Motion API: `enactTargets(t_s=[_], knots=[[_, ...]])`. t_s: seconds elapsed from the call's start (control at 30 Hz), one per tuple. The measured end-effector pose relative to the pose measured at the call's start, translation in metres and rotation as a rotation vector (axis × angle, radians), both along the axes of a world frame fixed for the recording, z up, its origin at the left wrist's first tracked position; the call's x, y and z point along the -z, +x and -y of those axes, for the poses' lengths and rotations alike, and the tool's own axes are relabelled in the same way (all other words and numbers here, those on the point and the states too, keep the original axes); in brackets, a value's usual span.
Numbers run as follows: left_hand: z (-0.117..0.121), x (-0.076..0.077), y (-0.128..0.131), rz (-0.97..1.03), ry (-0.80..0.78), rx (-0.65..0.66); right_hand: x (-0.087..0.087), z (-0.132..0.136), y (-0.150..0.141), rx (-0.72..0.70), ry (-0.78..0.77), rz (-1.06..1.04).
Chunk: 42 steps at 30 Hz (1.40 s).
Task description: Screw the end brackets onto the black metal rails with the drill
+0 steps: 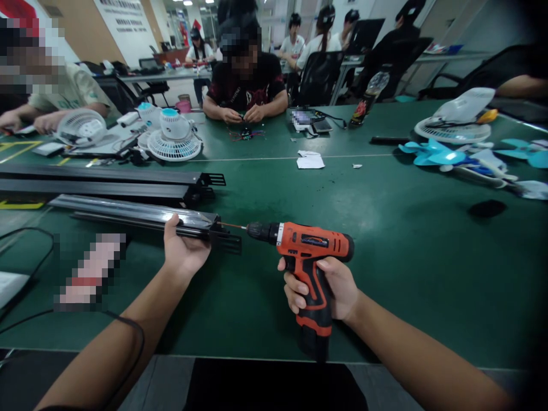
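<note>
My right hand (334, 288) is wrapped round the grip of an orange and black cordless drill (314, 240), which points left. A thin long bit (233, 226) runs from its chuck to the end of a long black metal bar with a shiny top (137, 212). My left hand (187, 248) grips that bar near its right end, thumb on top and the other fingers hidden beneath. A slotted black bracket (229, 242) sticks out at the same end. Whether the bit's tip touches a screw there is too small to tell.
Two more black bars (98, 185) lie just beyond. White fans (173, 140) stand at the back left; blue fan blades (432, 153) and fan parts lie at the right. A cable (128, 319) crosses my left forearm. A person (246, 80) works opposite, near a drink bottle (370, 97).
</note>
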<state>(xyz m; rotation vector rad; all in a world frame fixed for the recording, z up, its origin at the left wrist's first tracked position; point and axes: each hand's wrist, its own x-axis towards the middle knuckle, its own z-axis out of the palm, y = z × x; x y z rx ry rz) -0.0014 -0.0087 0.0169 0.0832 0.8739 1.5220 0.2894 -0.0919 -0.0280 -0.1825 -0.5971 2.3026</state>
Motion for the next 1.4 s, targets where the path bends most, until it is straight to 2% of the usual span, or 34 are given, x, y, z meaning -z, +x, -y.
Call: enactTargets(t_s=[0.27,0.6,0.83,1.0,1.13,1.23,1.4], knots=[[-0.0018,0.0022,0.0006,0.023,0.023,-0.016,-0.0019,-0.0023,0.0055,-0.040,0.032,0.026],[-0.0029,0.0038,0.0026,0.018,0.000,-0.030,0.0052,-0.0067,0.0045,0.042,0.049,0.173],[-0.0038,0.0033,0.0027,-0.006,-0.035,-0.035,-0.0024,-0.0071,0.0060,0.027,0.032,0.226],[-0.0036,0.0008,0.0032,-0.011,-0.036,-0.025,-0.0018,-0.0060,0.0055,0.015,0.017,0.224],[-0.0032,-0.0006,0.0048,-0.015,-0.048,-0.039,0.0023,-0.0059,0.0028,0.061,0.012,0.168],[-0.0035,0.0008,0.0039,0.013,-0.033,-0.048,0.0025,-0.0062,0.0013,0.043,-0.020,0.115],[-0.0043,0.0058,-0.0019,0.003,0.006,0.013,-0.0015,-0.0057,0.0024,0.035,0.013,0.070]])
